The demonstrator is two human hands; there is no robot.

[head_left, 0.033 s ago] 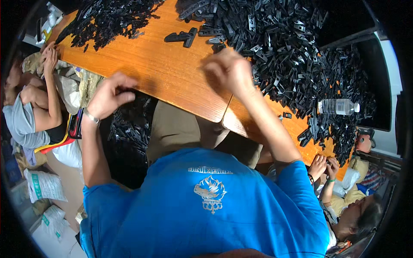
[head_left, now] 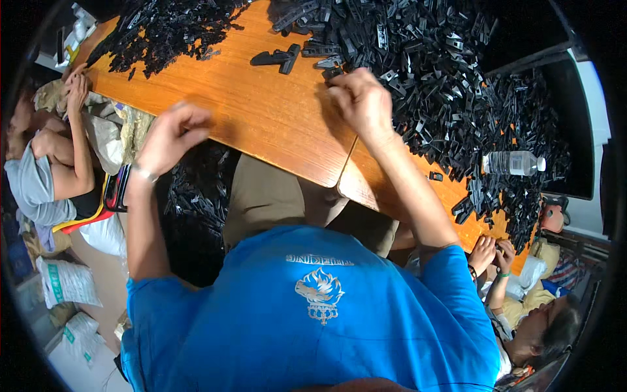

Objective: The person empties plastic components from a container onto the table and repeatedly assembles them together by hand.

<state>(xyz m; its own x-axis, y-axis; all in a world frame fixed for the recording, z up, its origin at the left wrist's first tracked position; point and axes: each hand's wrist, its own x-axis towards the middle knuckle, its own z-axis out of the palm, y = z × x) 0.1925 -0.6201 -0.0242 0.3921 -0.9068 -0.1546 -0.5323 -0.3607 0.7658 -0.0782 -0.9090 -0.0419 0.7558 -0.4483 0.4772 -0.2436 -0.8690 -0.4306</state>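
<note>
My left hand (head_left: 171,137) hovers at the near edge of the wooden table (head_left: 261,121), left of my lap. Its thumb and curled fingers are apart, with nothing visible between them. Over the table beside the big heap of black plastic clip-like parts (head_left: 418,72) is my right hand (head_left: 366,104). Its fingers are curled together, slightly blurred, and whatever they may hold is hidden. Just past its fingertips a dark part (head_left: 332,72) lies at the heap's edge. Two black clip-like pieces (head_left: 277,59) lie against each other in a T shape, left of the heap.
A second pile of smaller black parts (head_left: 170,36) covers the far left. A clear plastic bottle (head_left: 514,163) lies on the right-hand heap. More black parts (head_left: 196,189) are below the table by my left arm. Other people's hands are at the left (head_left: 77,91) and right (head_left: 483,255).
My left hand has shifted slightly upward, toward the table. My right hand has moved a little to the right and up. The black parts on the table look unchanged.
</note>
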